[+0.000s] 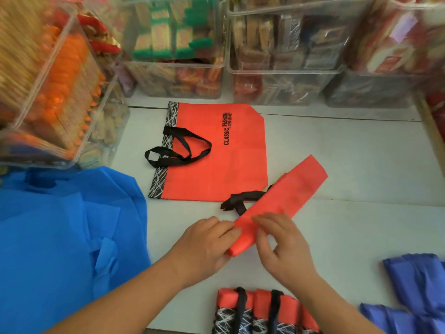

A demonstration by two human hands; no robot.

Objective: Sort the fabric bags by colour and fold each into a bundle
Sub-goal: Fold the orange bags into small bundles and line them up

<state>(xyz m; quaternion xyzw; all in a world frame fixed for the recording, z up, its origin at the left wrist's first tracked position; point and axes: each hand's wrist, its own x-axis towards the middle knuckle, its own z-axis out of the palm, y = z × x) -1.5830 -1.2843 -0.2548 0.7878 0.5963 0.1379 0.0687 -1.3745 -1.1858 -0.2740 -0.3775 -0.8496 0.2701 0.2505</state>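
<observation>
Red folded bundles (258, 301) lie nearest. On the white table (361, 237), the left hand (204, 247) grips and the right hand (281, 244) pinches the near end of a folded red strip bag (289, 194), which runs near-left to far-right. Beyond lies a flat red bag (216, 169). Farthest, clear bins (284, 75) hold packaged snacks.

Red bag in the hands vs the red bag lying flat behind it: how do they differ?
The folded bag is a narrow strip; the flat bag lies spread out. The left hand and right hand hold the folded bag's near end; no hand is on the flat bag. The flat bag shows lettering and a patterned edge; the folded bag shows plain red. Both are red with black handles.
</observation>
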